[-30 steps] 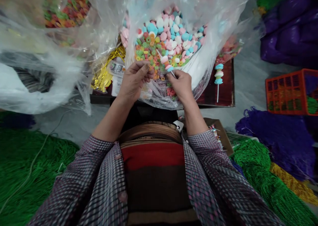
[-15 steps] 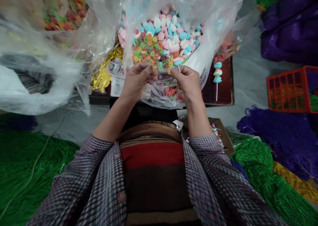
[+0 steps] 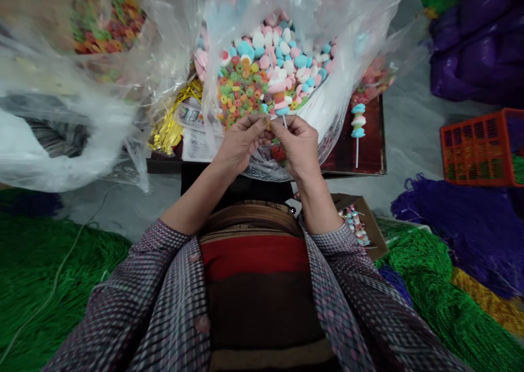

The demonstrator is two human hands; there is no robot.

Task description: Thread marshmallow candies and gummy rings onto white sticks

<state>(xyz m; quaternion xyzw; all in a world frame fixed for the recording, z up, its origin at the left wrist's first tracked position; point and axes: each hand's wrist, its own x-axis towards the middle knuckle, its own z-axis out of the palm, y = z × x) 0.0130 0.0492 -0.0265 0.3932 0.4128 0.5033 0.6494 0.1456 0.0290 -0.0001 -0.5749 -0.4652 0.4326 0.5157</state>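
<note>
**Left hand (image 3: 244, 143) sweeps across to meet right hand (image 3: 302, 143)**

Gap closed! A moment ago the fingertips stood apart; now they come together at the near edge of the wide, clear plastic bag of loose candy (image 3: 265, 172). Right hand pinches a thin white stick (image 3: 285, 122), its pink, orange and blue stack of sweets (image 3: 280, 99) poised over the bag's contents. Left hand has its fingertips pressed together, a small orange piece (image 3: 268, 125) showing where the two meet; which one grips it, I cannot tell. Right of the bag lies a second white stick threaded with blue, white and green sweets (image 3: 358, 120); left of the bag, shiny gold strips (image 3: 167, 129).
</note>
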